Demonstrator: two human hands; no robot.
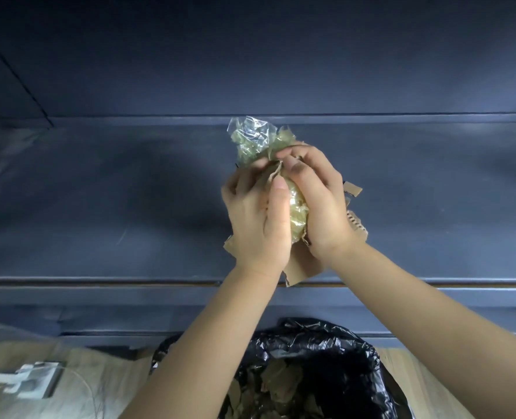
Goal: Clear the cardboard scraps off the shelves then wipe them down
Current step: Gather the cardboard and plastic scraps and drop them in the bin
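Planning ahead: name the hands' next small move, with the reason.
Probably lower the scrap bundle into the black bin bag: left hand and right hand both grip it over the shelf, and the bag sits open below.

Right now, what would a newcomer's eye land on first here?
Centre frame, the left grip and right grip clutch a wad of clear plastic and cardboard scraps in front of the dark blue shelf. Below them, a black bin bag gapes open with scraps already inside.

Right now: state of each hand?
Left hand: gripping cardboard scraps and clear plastic.
Right hand: gripping the same scraps and plastic.
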